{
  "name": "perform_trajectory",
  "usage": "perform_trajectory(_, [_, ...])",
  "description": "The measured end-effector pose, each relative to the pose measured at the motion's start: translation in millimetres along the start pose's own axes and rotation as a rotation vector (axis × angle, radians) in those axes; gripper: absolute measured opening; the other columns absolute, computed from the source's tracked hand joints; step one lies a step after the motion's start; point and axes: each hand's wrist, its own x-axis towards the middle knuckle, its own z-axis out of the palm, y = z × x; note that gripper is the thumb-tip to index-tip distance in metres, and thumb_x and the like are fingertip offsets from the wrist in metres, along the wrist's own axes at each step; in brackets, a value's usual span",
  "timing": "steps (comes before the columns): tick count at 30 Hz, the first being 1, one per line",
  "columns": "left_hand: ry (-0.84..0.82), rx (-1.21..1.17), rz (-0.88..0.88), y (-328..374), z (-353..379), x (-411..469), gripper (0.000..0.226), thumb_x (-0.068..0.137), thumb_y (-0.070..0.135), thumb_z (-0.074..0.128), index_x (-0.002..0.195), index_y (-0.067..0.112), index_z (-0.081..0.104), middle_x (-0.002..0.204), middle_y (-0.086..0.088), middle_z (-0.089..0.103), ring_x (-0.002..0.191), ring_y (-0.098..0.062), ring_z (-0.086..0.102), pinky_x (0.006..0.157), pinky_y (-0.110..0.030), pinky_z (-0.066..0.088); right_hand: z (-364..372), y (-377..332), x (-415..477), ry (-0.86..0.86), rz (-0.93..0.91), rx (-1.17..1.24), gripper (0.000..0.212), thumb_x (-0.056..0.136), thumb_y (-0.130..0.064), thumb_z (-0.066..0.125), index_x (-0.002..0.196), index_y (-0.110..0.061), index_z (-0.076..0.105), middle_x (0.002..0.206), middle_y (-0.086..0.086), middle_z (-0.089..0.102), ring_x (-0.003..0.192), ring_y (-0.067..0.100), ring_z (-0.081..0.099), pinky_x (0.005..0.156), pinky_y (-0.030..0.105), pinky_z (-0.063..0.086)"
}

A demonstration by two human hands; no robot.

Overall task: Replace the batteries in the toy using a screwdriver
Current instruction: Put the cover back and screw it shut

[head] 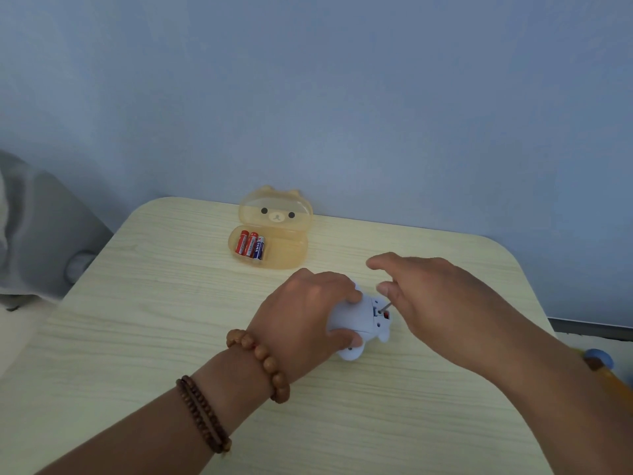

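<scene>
Near the middle of the table [137,337] I've got the little white toy [363,320] flipped on its back, so the battery hatch faces up where I can see it. My left hand [308,313] is wrapped around its body, fingers over the top and thumb underneath, basically acting as a vise so it doesn't spin or skate on the smooth wood while I work the screw.

My right hand [421,296] comes in from the side, gripping the screwdriver [387,306]. Only the thin metal shaft shows; the handle is buried under my fingers. The tip is down at the hatch, angled in rather than straight up. There's a speck of red right by it, and I can't tell if that's a battery or a switch. My guess is I'm on the screw step, loosening or tightening, no way to say which.

Spare batteries [250,245], two red and one blue, sit in the open bear-face case [291,252] at the far edge, lid [275,210] propped up against the wall. That keeps them from rolling off, and they're close enough to grab once the hatch is dealt with.
</scene>
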Motion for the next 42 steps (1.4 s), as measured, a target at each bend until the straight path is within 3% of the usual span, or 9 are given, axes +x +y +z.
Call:
perform_trajectory(4, [-0.001, 0.002, 0.008, 0.8, -0.4, 0.0, 0.050, 0.075, 0.045, 0.074, 0.121, 0.033, 0.060, 0.128, 0.018, 0.058, 0.107, -0.014, 0.050, 0.091, -0.034, 0.046, 4.5, 5.7, 2.6, -0.061, -0.036, 0.071, 0.060, 0.098, -0.013, 0.052, 0.145, -0.043, 0.029, 0.097, -0.028, 0.036, 0.080, -0.012, 0.042, 0.068, 0.018, 0.041])
perform_trajectory(13, [-0.017, -0.002, 0.005, 1.8, -2.2, 0.6, 0.050, 0.075, 0.044, 0.075, 0.122, 0.033, 0.061, 0.131, 0.019, 0.056, 0.111, -0.014, 0.050, 0.094, -0.035, 0.045, -3.7, -5.0, -0.6, 0.043, 0.011, -0.086, 0.041, 0.103, -0.051, 0.027, 0.138, -0.033, 0.036, 0.112, -0.008, 0.062, 0.103, 0.019, 0.060, 0.077, 0.039, 0.054])
perform_trajectory(18, [-0.011, 0.001, 0.007, 1.6, -1.3, 0.3, 0.050, 0.076, 0.044, 0.075, 0.122, 0.033, 0.060, 0.131, 0.019, 0.057, 0.111, -0.013, 0.050, 0.094, -0.032, 0.044, 4.3, 1.3, 1.1, -0.001, 0.003, 0.035, 0.047, 0.102, -0.030, 0.047, 0.146, -0.038, 0.030, 0.084, -0.021, 0.045, 0.087, 0.010, 0.050, 0.074, 0.033, 0.051])
perform_trajectory(21, [-0.009, 0.005, 0.008, 1.7, -1.9, 0.5, 0.050, 0.076, 0.043, 0.075, 0.122, 0.032, 0.061, 0.130, 0.019, 0.058, 0.110, -0.014, 0.051, 0.094, -0.032, 0.043, 3.4, 3.5, 3.0, -0.039, -0.035, 0.087, 0.065, 0.097, -0.014, 0.053, 0.150, -0.039, 0.025, 0.098, -0.022, 0.036, 0.088, 0.002, 0.036, 0.077, 0.029, 0.049])
perform_trajectory(26, [-0.027, 0.012, 0.022, 3.6, -3.4, 1.4, 0.048, 0.077, 0.043, 0.073, 0.122, 0.034, 0.060, 0.128, 0.020, 0.058, 0.108, -0.012, 0.050, 0.093, -0.030, 0.043, -1.6, -5.2, -2.1, 0.034, -0.048, -0.031, 0.043, 0.101, -0.055, 0.034, 0.139, -0.035, 0.037, 0.116, -0.014, 0.054, 0.104, 0.011, 0.056, 0.080, 0.034, 0.053])
perform_trajectory(30, [-0.016, -0.004, 0.002, 0.7, -2.1, 0.3, 0.050, 0.076, 0.045, 0.075, 0.122, 0.034, 0.060, 0.130, 0.020, 0.056, 0.111, -0.011, 0.049, 0.095, -0.029, 0.042, 1.6, 1.2, 0.4, 0.058, 0.010, -0.034, 0.035, 0.104, -0.042, 0.037, 0.137, -0.033, 0.042, 0.109, -0.010, 0.065, 0.100, 0.017, 0.061, 0.079, 0.037, 0.054])
perform_trajectory(34, [-0.016, -0.008, 0.005, -1.4, -0.8, 1.4, 0.049, 0.075, 0.045, 0.074, 0.121, 0.034, 0.060, 0.129, 0.019, 0.057, 0.110, -0.012, 0.050, 0.095, -0.033, 0.043, 6.1, 5.2, 0.2, 0.016, -0.049, 0.060, 0.051, 0.098, -0.020, 0.052, 0.142, -0.041, 0.035, 0.101, -0.021, 0.041, 0.103, 0.006, 0.046, 0.078, 0.029, 0.050])
perform_trajectory(39, [-0.026, -0.011, -0.006, -1.5, -1.4, 1.1, 0.049, 0.075, 0.045, 0.075, 0.121, 0.034, 0.060, 0.130, 0.020, 0.056, 0.111, -0.010, 0.049, 0.096, -0.031, 0.043, 1.7, 2.2, -2.3, 0.041, -0.025, 0.023, 0.037, 0.101, -0.049, 0.041, 0.136, -0.037, 0.043, 0.118, -0.016, 0.053, 0.112, 0.010, 0.053, 0.082, 0.032, 0.051])
perform_trajectory(42, [-0.023, -0.012, -0.009, -1.8, -1.0, 1.0, 0.050, 0.075, 0.046, 0.075, 0.122, 0.035, 0.059, 0.132, 0.021, 0.055, 0.113, -0.010, 0.048, 0.097, -0.030, 0.042, 2.8, 3.6, -1.6, 0.070, 0.000, 0.000, 0.032, 0.104, -0.044, 0.037, 0.130, -0.032, 0.049, 0.112, -0.011, 0.063, 0.106, 0.016, 0.059, 0.084, 0.039, 0.054])
